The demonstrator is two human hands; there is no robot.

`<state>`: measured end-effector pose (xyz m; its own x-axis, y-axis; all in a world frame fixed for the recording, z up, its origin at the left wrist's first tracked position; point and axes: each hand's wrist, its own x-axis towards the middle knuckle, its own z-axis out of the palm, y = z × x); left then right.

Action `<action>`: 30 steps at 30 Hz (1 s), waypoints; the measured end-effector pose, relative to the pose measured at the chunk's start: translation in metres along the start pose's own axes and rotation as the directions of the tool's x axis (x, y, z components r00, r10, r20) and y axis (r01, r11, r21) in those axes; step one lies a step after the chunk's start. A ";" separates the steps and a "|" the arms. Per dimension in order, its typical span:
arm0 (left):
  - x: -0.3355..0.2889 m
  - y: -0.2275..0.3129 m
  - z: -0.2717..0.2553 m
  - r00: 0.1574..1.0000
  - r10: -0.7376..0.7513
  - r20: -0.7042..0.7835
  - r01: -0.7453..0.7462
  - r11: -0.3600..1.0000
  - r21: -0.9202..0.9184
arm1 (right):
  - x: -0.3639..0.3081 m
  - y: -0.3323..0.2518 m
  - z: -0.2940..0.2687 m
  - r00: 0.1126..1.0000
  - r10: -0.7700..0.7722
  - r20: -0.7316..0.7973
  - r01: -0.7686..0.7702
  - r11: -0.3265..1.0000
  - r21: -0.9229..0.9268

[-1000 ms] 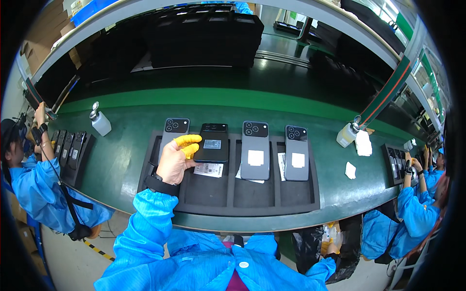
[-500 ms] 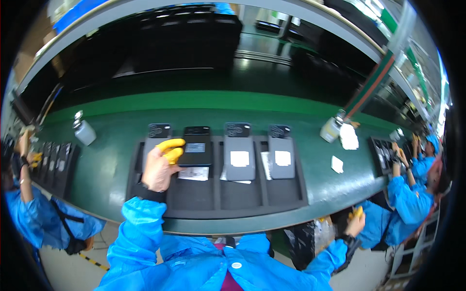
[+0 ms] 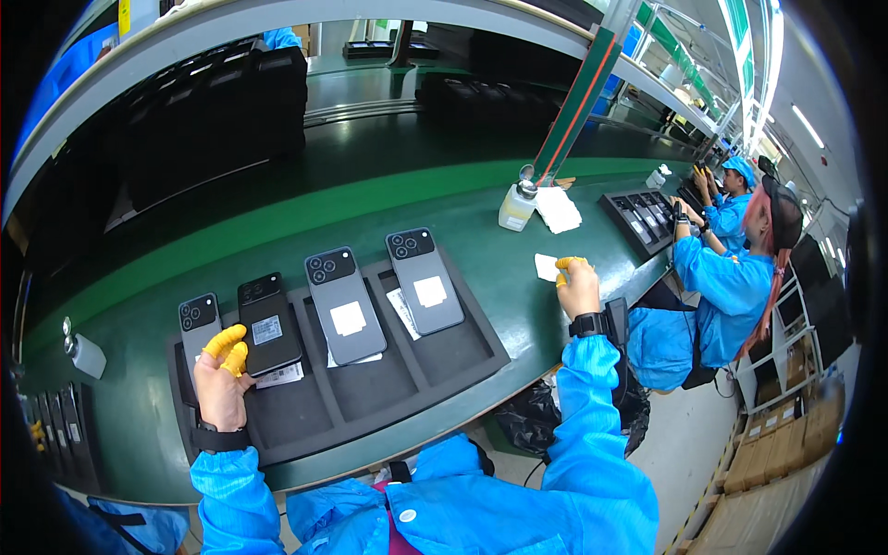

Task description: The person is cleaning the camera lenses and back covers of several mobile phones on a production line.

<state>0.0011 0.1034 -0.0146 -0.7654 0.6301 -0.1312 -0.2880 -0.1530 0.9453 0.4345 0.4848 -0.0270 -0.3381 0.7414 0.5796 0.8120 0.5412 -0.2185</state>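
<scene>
At the far left of the scene, dark phones stand in a row near the edge of the green table. A white bottle is just beyond them. Next comes a long black tray, with a grey phone at its left end. The left hand, in yellow finger covers, touches the near left edge of a black phone; I cannot tell whether its grip is clamped on it. That phone lies over the second compartment and bears a pale label with lines of print too small to read. A printed paper label sticks out beneath it. To the right, two more grey phones each carry a plain white sticker. Farther right stand a bottle of yellowish liquid and, beside it, a white cloth. The right hand has covered fingertips at a small white wipe on the table; whether they are together on it cannot be told. At the far right, two co-workers in blue sit by another tray.
</scene>
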 end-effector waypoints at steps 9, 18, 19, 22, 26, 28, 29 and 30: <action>0.001 -0.005 -0.002 0.998 0.063 0.008 -0.063 0.986 0.153 | -0.059 0.030 -0.062 0.954 0.214 -0.212 -0.192 0.974 0.119; 0.003 -0.001 -0.016 0.998 0.050 0.041 -0.059 0.969 0.240 | -0.210 0.106 -0.091 0.729 0.683 0.045 -0.684 0.729 0.005; 0.004 -0.002 -0.012 0.995 0.064 0.073 -0.080 0.965 0.249 | -0.228 0.114 -0.103 0.713 0.701 0.012 -0.700 0.713 -0.028; 0.017 -0.008 -0.032 0.988 0.052 0.148 -0.094 0.952 0.293 | -0.241 0.109 -0.121 0.688 0.725 -0.007 -0.723 0.686 -0.083; 0.027 0.002 -0.055 0.987 0.108 0.115 -0.143 0.919 0.366 | -0.231 0.118 -0.125 0.658 0.749 0.077 -0.748 0.662 -0.038; 0.025 0.005 -0.048 0.986 0.156 0.059 -0.165 0.856 0.490 | -0.223 0.135 -0.114 0.690 0.715 0.114 -0.721 0.693 0.018; 0.003 0.008 -0.001 0.985 0.167 0.049 -0.164 0.803 0.573 | -0.225 0.145 -0.113 0.711 0.693 0.121 -0.695 0.718 -0.029; -0.014 0.017 0.031 0.980 0.198 0.033 -0.170 0.731 0.661 | -0.224 0.157 -0.103 0.732 0.666 0.143 -0.666 0.744 -0.054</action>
<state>0.0246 0.1155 0.0121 -0.7880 0.6119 0.0682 0.2999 0.2847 0.9105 0.6872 0.3624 -0.1102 0.2253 0.9600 0.1665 0.8548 -0.1127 -0.5066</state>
